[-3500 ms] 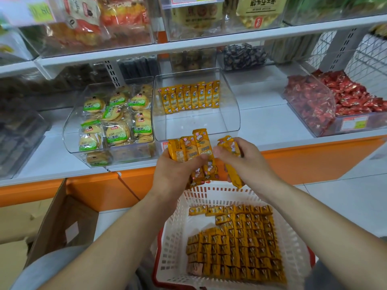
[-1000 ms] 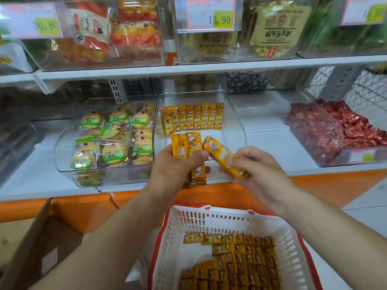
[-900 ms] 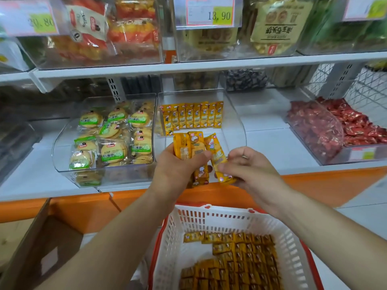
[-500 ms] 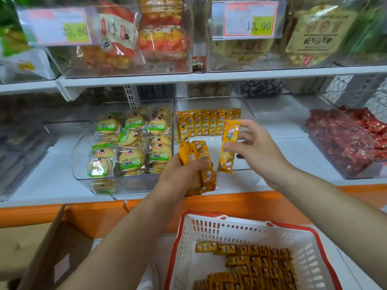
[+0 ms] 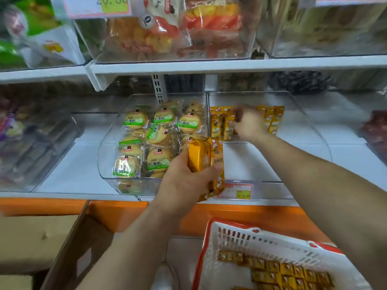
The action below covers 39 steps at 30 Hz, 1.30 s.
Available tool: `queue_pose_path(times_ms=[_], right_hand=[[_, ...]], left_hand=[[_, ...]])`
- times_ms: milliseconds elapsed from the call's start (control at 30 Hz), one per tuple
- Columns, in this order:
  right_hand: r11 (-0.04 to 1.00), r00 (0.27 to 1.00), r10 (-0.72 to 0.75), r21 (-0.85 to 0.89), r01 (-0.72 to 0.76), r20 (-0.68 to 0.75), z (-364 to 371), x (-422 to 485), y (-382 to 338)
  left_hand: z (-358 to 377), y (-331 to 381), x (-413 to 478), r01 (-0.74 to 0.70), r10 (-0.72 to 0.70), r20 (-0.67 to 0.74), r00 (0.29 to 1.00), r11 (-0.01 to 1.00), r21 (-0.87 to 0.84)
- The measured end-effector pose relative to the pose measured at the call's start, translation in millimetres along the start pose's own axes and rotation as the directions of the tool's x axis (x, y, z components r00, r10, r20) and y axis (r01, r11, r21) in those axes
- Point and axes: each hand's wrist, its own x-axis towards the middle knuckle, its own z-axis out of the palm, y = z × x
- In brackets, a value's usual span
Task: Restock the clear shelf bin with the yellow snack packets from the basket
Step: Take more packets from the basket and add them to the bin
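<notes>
My left hand (image 5: 184,185) grips a small stack of yellow snack packets (image 5: 206,158) in front of the clear shelf bin (image 5: 314,132). My right hand (image 5: 251,124) reaches deep into that bin, its curled fingers pinching a yellow packet against the upright row of packets (image 5: 272,120) at the back. Motion blur hides the fingertips. Below at the right sits the white basket (image 5: 261,233) with a red rim, holding several more yellow packets (image 5: 289,271).
Left of the bin stands a clear bin of green-labelled biscuits (image 5: 157,139). The upper shelf edge (image 5: 209,65) hangs over both. A bin of red sweets (image 5: 374,130) is at the far right. An open cardboard box (image 5: 69,248) stands at the lower left.
My right hand has carried its single packet from beside the left hand's stack into the bin, up to the back row. The view moved closer and left; the left hand stayed put.
</notes>
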Motion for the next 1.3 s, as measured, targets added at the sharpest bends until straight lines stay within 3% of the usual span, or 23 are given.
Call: queue_pose_path(times_ms=[267, 433, 567, 667, 800, 967, 1100, 1200, 1300], right_hand=[[0.994, 0.999, -0.052, -0.092, 0.052, 0.004, 20, 6, 3], [0.998, 0.998, 0.012, -0.059, -0.008, 0.054, 7, -5, -10], [0.982, 0.996, 0.045, 0.179, -0.058, 0.078, -37, -47, -25], [0.912, 0.979, 0.029, 0.396, -0.109, 0.203, -85, -111, -35], [0.814, 0.890, 0.029, 0.505, -0.286, 0.456, -131, -191, -35], [0.754, 0.920, 0.114, 0.570, -0.326, 0.375, -148, -228, -31], [0.770, 0.915, 0.046, 0.569, -0.288, 0.401, -158, -227, -25], [0.810, 0.894, 0.003, 0.523, -0.266, 0.449, -167, -224, -18], [0.762, 0.897, 0.029, 0.571, -0.305, 0.441, -177, -221, -9]], left_hand=[[-6, -9, 4, -0.006, 0.008, -0.029, 1.000, 0.999, 0.052], [-4, -6, 4, -0.006, 0.009, -0.053, 0.999, 0.998, 0.058], [1, -1, 4, -0.014, 0.018, -0.062, 0.998, 0.998, 0.061], [6, 1, 0, -0.028, 0.028, 0.007, 1.000, 0.998, 0.061], [17, 4, -8, 0.007, -0.016, 0.167, 0.986, 0.998, 0.057], [43, 8, -22, 0.092, -0.061, 0.357, 0.932, 0.993, -0.069], [64, 13, -32, 0.109, -0.046, 0.451, 0.892, 0.987, -0.116], [71, 15, -36, 0.123, -0.060, 0.476, 0.877, 0.987, -0.102], [75, 16, -36, 0.135, -0.079, 0.434, 0.897, 0.986, -0.101]])
